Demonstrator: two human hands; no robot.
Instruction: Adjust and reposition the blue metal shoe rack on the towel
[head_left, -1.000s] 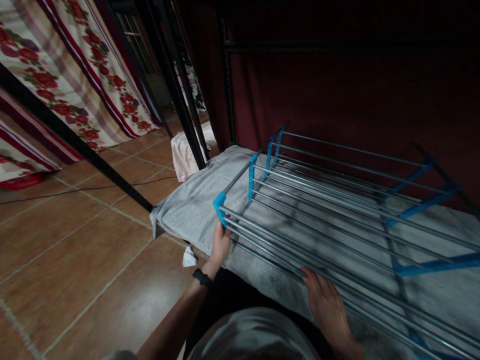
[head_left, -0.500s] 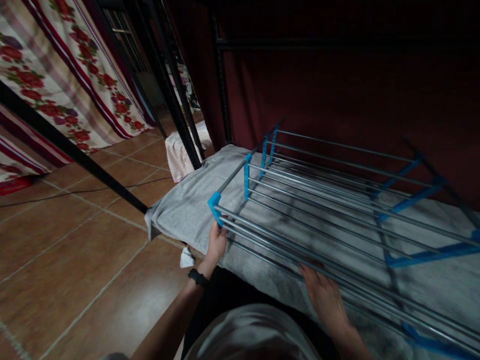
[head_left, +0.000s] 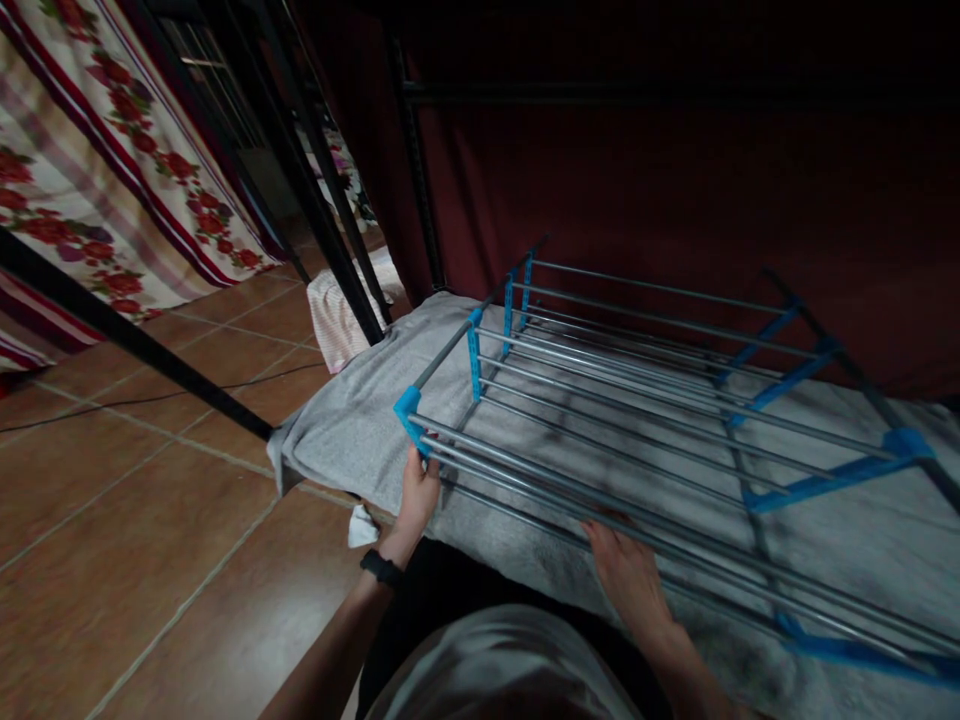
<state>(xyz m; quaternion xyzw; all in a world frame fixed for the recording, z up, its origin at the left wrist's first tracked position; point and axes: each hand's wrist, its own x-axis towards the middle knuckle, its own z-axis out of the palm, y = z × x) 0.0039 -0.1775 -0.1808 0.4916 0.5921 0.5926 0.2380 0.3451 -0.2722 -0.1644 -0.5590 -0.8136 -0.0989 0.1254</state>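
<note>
Gripping the blue corner bracket (head_left: 409, 412) near its lower end, the left hand (head_left: 420, 488) has its fingers and thumb closed on it, just as half a second ago. The right hand (head_left: 626, 570) stays at the front tubes farther along; I cannot tell whether its fingers wrap right around them. The view has swung, so everything sits farther left, and the right end piece (head_left: 907, 445) of the metal tube rack (head_left: 474, 360) shows more fully. The rack rests on a wrinkled gray fleece cover (head_left: 360, 430), before a dark maroon backdrop (head_left: 637, 190). Black metal posts (head_left: 326, 190) rise at the left; beyond lie brown floor tiles (head_left: 142, 500), a crumpled white scrap (head_left: 362, 527), a pink-and-white cloth (head_left: 337, 315) and a rose-patterned curtain (head_left: 150, 150).
</note>
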